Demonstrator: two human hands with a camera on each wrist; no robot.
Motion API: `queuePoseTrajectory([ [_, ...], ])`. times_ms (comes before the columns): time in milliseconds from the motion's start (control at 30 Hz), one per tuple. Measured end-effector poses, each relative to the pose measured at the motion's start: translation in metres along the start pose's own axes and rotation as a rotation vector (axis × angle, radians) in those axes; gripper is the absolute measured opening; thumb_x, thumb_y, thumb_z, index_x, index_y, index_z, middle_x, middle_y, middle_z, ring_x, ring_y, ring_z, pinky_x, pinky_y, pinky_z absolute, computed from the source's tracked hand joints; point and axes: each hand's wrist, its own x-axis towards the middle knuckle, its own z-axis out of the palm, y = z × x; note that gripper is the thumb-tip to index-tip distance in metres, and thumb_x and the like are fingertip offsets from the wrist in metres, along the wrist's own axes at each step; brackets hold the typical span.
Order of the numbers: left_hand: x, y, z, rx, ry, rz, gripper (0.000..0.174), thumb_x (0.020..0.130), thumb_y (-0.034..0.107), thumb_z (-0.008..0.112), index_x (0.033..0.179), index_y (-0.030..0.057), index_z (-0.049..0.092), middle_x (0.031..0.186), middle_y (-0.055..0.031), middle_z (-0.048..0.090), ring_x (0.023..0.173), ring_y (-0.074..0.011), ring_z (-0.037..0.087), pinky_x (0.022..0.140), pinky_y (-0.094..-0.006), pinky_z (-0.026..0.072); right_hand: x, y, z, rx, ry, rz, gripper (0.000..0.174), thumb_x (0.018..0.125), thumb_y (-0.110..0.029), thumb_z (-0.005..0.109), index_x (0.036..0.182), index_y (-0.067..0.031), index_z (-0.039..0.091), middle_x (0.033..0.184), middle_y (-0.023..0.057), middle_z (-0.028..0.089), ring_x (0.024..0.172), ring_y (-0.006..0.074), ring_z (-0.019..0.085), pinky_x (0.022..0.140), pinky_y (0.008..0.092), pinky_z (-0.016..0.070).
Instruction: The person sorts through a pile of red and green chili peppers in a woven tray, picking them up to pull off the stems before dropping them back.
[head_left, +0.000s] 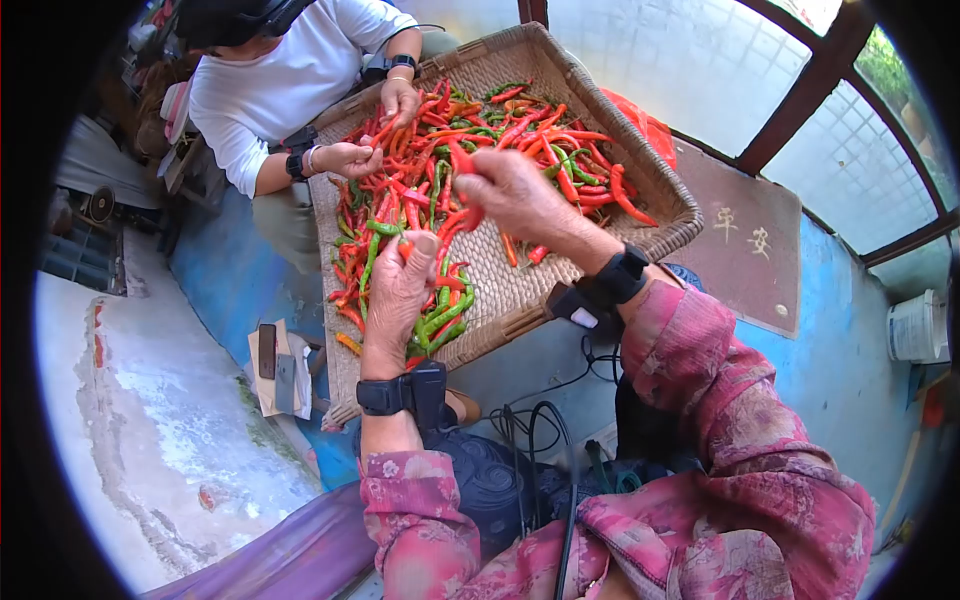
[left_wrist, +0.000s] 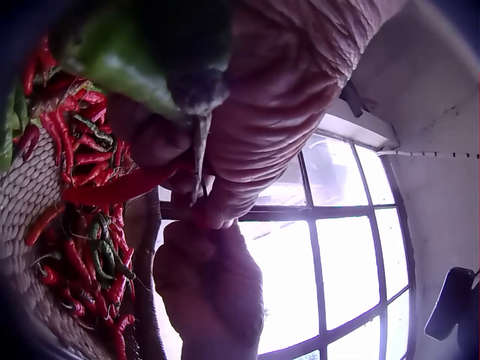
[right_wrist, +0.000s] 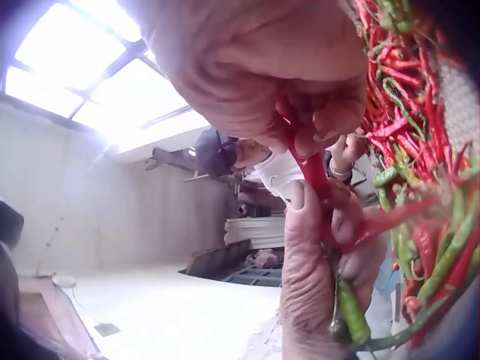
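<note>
My left hand point(head_left: 400, 290) is low over the near part of a woven basket tray point(head_left: 490, 285) heaped with red and green chili peppers point(head_left: 420, 185). Its thumb and fingers pinch a red chili pepper point(right_wrist: 311, 176), with another red one sticking out sideways. Close to the left wrist camera, a green chili pepper point(left_wrist: 124, 75) with its stem hangs by the palm. My right hand point(head_left: 525, 200) meets the left fingertips and grips red chili point(head_left: 463, 170) in curled fingers. Part of what it holds is hidden behind the knuckles.
Across the tray sits another person in a white top point(head_left: 275, 90), both hands on the peppers. Black cables point(head_left: 545, 425) run below the tray's near edge. A mat point(head_left: 740, 240) lies right, a white bucket point(head_left: 915, 325) beyond it. Two phones lie on a small stool point(head_left: 280, 370).
</note>
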Motion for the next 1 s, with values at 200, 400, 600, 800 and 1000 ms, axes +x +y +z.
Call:
queuePoseTrajectory([
  [200,0.003,-0.001,-0.006,-0.265,0.079,-0.012,0.045,0.094,0.048,0.041,0.107,0.0056,0.049,0.069,0.0002,0.051,0.05,-0.0022,0.038,0.042,-0.0156,0.0304,-0.001,0.003,-0.057,-1.037,0.257,0.017,0.02,0.082,-0.021,0.059,0.095,-0.0053,0.06,0.094,0.0155,0.06,0.094,0.0309,0.058,0.075,0.0425,0.0484],
  [400,0.011,0.0,0.002,-0.304,0.074,0.048,0.036,0.095,0.039,0.044,0.107,0.0058,0.051,0.078,0.0015,0.052,0.049,-0.0012,0.039,0.041,-0.0153,0.0315,-0.009,0.003,-0.011,-0.205,-0.131,-0.137,0.028,0.084,-0.025,0.059,0.096,0.0009,0.061,0.082,0.018,0.062,0.079,0.0297,0.062,0.071,0.0368,0.048],
  [600,0.019,-0.007,0.01,-0.387,0.064,0.13,0.031,0.096,0.029,0.047,0.116,0.0072,0.052,0.081,0.003,0.053,0.049,0.0,0.039,0.041,-0.0147,0.0329,-0.016,-0.006,0.042,0.02,-0.281,-0.069,0.032,0.091,-0.027,0.052,0.09,0.0039,0.059,0.071,0.0172,0.061,0.068,0.0207,0.062,0.063,0.0348,0.0476],
  [800,0.016,-0.005,-0.01,-0.431,0.143,0.161,0.027,0.096,0.026,0.047,0.111,0.0048,0.053,0.086,-0.0029,0.057,0.049,-0.0002,0.039,0.042,-0.0151,0.034,-0.018,-0.013,0.034,-0.075,-0.328,-0.169,0.027,0.088,-0.02,0.053,0.082,0.0053,0.058,0.06,0.0159,0.054,0.055,0.0235,0.054,0.054,0.0383,0.0418],
  [1000,0.013,0.0,-0.016,-0.418,0.221,0.106,0.031,0.095,0.029,0.047,0.11,0.0025,0.052,0.087,-0.0077,0.06,0.047,-0.0005,0.04,0.039,-0.0149,0.034,-0.018,-0.006,0.015,-0.286,-0.259,-0.19,0.021,0.084,-0.023,0.055,0.081,-0.0049,0.063,0.072,0.0168,0.062,0.07,0.0347,0.062,0.063,0.0447,0.049],
])
